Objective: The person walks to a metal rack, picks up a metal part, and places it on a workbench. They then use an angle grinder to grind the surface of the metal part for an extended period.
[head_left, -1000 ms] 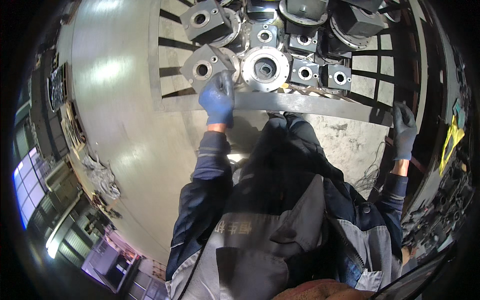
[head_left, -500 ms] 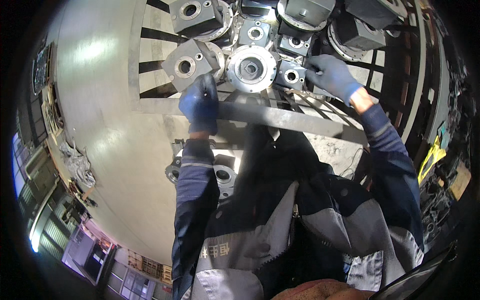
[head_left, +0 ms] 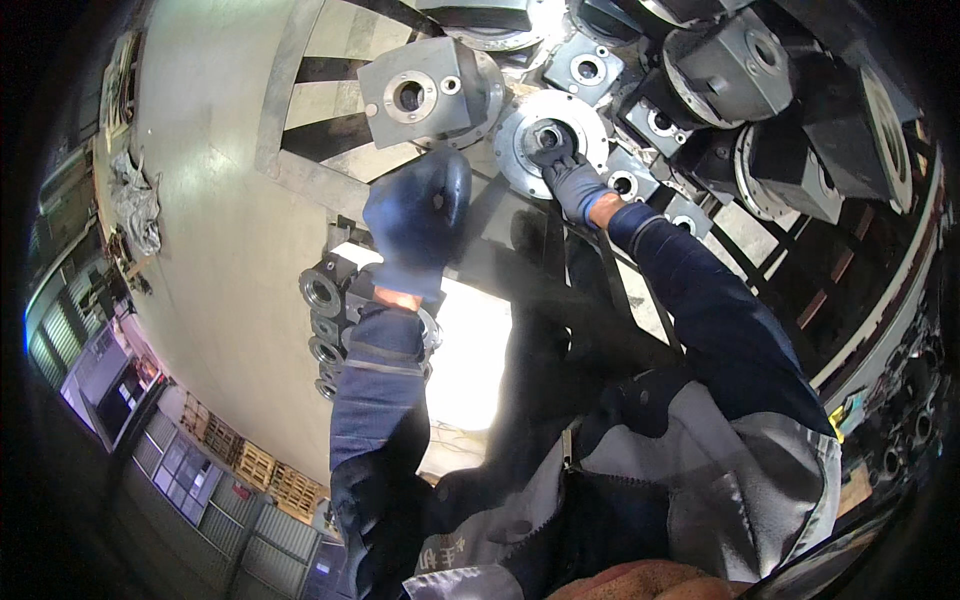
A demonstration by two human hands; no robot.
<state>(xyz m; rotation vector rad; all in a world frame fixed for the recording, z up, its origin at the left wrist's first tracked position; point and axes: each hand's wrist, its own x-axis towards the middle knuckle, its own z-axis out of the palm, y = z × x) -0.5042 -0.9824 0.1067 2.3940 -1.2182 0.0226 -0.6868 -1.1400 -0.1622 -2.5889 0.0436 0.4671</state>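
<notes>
A round grey flanged housing [head_left: 513, 150] with a bolt-hole rim and a central bore lies at the near side of a slatted metal rack [head_left: 330, 182]. My right hand [head_left: 575, 188], in a blue-grey work glove, has its fingers curled into the middle of this housing, at the bore. My left hand [head_left: 418, 215], in the same kind of glove, is closed over the rack's near edge; what its fingers hold, if anything, is hidden. Just beyond it sits a square grey gearbox housing [head_left: 385, 72] with a round opening.
Smaller grey housings [head_left: 585, 68] and large dark gearbox housings [head_left: 725, 70] crowd the rack's far and right sides. More ring-ended castings [head_left: 322, 290] stand below, by my left forearm. A pale floor [head_left: 220, 250] spreads leftward, with wooden pallets [head_left: 275, 475] at its far edge.
My right hand has left the small grey housing and moved left onto the round flanged one. My left hand remains near the rack edge and looks larger. The whole view has turned.
</notes>
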